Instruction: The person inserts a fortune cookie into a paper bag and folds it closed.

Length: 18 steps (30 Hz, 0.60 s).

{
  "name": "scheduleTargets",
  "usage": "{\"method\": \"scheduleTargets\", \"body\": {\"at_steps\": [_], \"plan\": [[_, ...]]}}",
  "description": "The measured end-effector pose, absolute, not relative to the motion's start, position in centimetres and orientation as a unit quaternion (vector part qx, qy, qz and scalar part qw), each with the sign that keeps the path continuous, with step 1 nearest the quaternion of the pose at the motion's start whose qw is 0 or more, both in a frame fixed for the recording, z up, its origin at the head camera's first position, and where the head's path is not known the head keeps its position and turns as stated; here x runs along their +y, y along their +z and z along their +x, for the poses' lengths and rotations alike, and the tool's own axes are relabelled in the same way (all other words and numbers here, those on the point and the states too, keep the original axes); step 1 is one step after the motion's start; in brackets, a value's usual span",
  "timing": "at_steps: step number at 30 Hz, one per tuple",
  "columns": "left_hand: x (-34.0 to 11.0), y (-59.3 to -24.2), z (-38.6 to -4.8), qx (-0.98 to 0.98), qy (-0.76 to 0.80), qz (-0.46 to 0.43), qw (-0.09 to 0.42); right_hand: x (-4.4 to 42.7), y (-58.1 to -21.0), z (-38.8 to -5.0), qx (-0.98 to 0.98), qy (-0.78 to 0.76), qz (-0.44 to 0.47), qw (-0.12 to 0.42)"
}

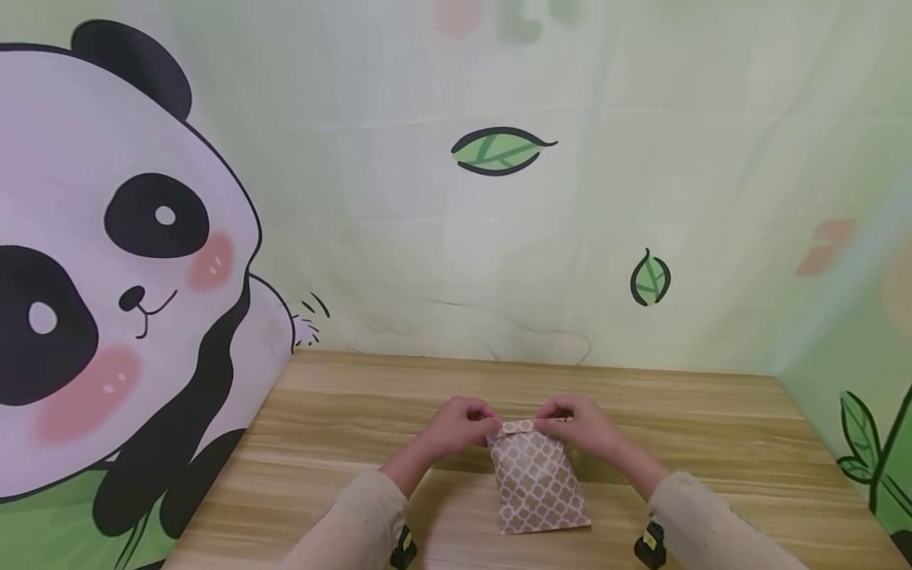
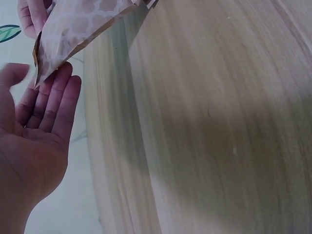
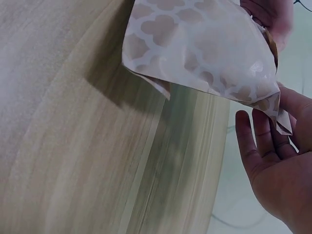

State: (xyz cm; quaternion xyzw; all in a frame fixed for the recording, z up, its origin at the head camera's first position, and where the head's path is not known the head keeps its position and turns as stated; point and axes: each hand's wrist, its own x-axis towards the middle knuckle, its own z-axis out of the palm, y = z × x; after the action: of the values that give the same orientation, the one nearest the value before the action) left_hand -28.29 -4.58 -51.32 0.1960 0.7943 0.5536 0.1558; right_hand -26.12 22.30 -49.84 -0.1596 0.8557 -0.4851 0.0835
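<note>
A small brown paper bag [image 1: 537, 479] with a white lattice print stands above the wooden table in the head view, its top edge folded over in a narrow strip. At the top left corner, my left hand [image 1: 463, 423] holds the bag between thumb and fingers. My right hand [image 1: 580, 427] pinches the opposite top corner. From the left wrist, the left fingers [image 2: 61, 100] lie behind the bag's corner, with the thumb near it. In the right wrist view the thumb [image 3: 295, 100] lies over the folded corner, and the fingers are behind. What the bag contains is hidden.
The wood-grain table [image 1: 321, 419] reaches back to a pale green cloth backdrop [image 1: 399, 261] printed with leaves and a large panda [image 1: 164, 127]. Black wrist devices [image 1: 404, 546] sit at both sleeves.
</note>
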Motion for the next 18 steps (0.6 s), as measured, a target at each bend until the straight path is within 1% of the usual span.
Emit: {"method": "scheduleTargets", "body": {"at_steps": [10,18], "plan": [[-3.5,-50.5,-28.3,0.823,0.498,0.241,0.129,22.2,-50.0,-25.9,0.849,-0.496,-0.161,0.084],[-3.3,-50.2,-28.2,0.826,0.493,0.249,0.115,22.2,-49.9,-25.9,0.845,-0.499,-0.176,0.077]]}}
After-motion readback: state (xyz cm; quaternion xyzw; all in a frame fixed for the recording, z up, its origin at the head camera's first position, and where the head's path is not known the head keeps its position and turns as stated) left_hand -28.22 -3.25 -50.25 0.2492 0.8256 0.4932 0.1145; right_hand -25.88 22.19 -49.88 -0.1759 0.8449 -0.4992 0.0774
